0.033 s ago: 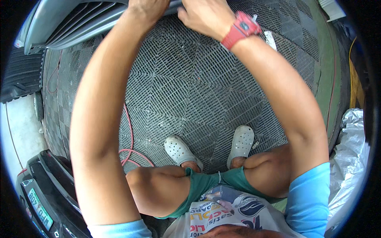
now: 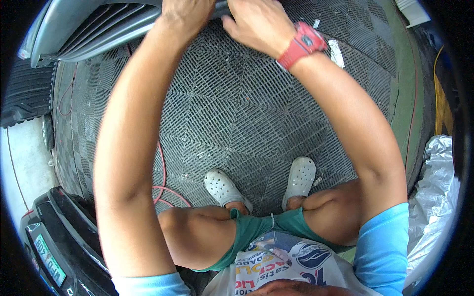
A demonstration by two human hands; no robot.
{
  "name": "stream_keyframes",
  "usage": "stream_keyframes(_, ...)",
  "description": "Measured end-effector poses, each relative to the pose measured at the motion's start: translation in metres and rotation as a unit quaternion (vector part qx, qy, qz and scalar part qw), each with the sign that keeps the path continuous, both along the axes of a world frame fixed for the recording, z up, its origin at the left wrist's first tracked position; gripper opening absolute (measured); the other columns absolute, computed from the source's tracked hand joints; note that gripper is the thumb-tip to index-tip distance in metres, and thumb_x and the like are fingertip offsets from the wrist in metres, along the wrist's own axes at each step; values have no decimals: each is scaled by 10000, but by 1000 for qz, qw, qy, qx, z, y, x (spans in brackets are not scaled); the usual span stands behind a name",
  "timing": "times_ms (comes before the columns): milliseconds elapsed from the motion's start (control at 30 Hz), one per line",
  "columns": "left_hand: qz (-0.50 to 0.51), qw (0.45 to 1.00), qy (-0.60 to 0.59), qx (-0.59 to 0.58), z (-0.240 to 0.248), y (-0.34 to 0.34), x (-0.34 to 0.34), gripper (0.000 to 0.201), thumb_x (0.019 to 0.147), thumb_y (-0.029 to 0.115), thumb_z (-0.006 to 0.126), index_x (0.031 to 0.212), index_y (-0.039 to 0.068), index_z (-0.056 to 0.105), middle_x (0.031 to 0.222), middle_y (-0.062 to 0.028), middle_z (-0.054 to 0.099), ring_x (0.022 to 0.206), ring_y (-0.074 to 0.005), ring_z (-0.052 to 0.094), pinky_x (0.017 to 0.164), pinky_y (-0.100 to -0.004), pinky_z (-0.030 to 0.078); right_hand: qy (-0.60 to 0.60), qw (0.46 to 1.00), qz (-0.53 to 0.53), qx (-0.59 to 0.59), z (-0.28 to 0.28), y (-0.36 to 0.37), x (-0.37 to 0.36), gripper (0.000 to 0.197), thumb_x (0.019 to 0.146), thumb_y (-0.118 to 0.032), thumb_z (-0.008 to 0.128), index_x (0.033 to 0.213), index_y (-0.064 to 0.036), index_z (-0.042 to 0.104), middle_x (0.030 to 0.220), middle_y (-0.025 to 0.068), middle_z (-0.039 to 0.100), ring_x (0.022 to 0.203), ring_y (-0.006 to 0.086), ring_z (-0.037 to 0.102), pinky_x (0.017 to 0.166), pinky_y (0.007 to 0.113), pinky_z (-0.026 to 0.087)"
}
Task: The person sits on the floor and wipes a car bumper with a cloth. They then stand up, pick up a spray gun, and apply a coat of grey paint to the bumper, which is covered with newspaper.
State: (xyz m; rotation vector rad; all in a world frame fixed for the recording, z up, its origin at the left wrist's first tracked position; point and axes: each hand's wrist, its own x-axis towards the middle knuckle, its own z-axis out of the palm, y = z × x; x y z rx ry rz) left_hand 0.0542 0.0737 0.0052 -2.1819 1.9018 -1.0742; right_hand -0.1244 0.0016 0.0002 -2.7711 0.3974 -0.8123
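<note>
Grey slatted panel [image 2: 116,29] at upper left; we note its long axis slanting up rightward, toward both hands. Left hand [image 2: 187,14] lies nearer, overlapping the panel's right-hand stretch. Right hand [image 2: 259,23] sits just to the right of it, thumb spread off the palm. Fingertips of both run out of view at the top: opening, grip, contact, we cannot tell.

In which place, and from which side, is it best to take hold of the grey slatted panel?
Probably by its near rim, left of your left hand, coming from your own side: this long, narrow edge faces you, while the dark slats lie beyond it.
</note>
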Motion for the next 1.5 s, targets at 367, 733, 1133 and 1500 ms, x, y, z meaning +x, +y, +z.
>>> stream_keyframes(367, -52, 799, 470, -371, -24, -25, -41, 216, 874, 44, 683, 1064, -54, 701, 1039, -266, 722, 993, -434, 697, 873, -484, 553, 284, 931, 119, 195, 81, 65, -125, 425, 917, -254, 725, 1277, -65, 602, 778, 171, 690, 716, 379, 694, 649, 476, 542)
stream_keyframes(733, -207, 780, 385, -448, -42, -47, -14, 138, 831, 25, 714, 962, 66, 703, 900, -149, 701, 828, -374, 700, 701, -439, 576, 321, 920, 69, 214, 62, 87, -138, 522, 872, -256, 782, 1332, -64, 630, 810, 112, 685, 730, 299, 687, 672, 415, 541)
stream_keyframes(1133, -152, 779, 409, -450, -38, -51, -11, 170, 796, 117, 758, 939, 34, 717, 876, -186, 709, 802, -402, 702, 712, -491, 571, 315, 916, 65, 241, 35, 72, -112, 502, 880, -257, 786, 1319, -63, 640, 936, 112, 722, 812, 272, 709, 736, 401, 555)
stream_keyframes(1500, -197, 692, 470, -511, -43, -57, -23, 135, 831, 63, 714, 958, 19, 723, 927, -200, 724, 883, -399, 705, 779, -469, 563, 334, 906, 62, 251, 29, 72, -105, 497, 877, -239, 788, 1314, -54, 640, 879, 118, 704, 807, 316, 700, 727, 421, 547)
